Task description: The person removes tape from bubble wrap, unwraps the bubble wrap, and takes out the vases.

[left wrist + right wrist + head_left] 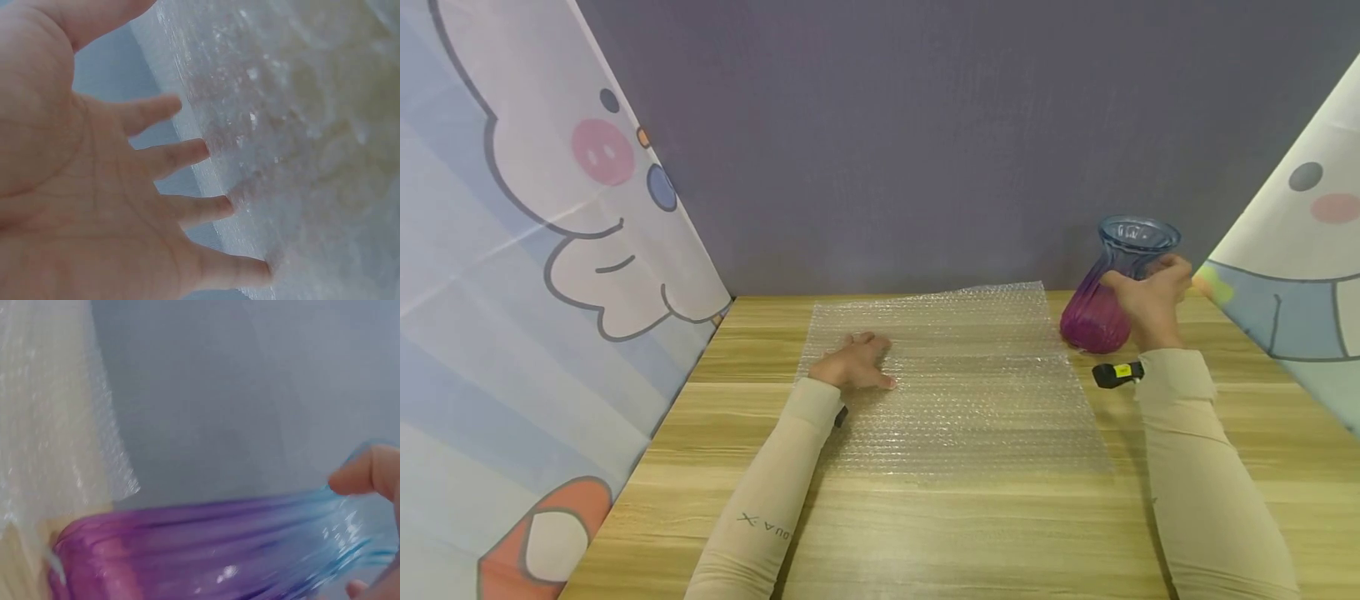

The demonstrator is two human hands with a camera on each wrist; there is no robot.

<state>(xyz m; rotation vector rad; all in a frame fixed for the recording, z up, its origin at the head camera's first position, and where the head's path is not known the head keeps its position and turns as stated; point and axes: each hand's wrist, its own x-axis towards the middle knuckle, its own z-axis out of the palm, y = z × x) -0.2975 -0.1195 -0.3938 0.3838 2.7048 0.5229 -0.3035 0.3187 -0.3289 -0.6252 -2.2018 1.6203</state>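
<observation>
A glass vase (1093,304), blue at its flared mouth and fading to magenta at the base, stands tilted at the back right. My right hand (1150,302) grips it round the neck, thumb on the near side. In the right wrist view the ribbed vase (187,550) runs across the bottom, with fingertips at its blue neck. A clear bubble wrap sheet (970,392) lies flat on the table. My left hand (852,364) rests on its left part with fingers spread. The left wrist view shows that open palm and the fingertips touching the bubble wrap (300,125).
The wood-grain table (1000,533) ends at a grey wall (910,150) behind the bubble wrap. Cartoon-printed curtains (550,358) hang along the left and right sides. Each wrist wears a small black camera; the right camera (1116,374) has a yellow label.
</observation>
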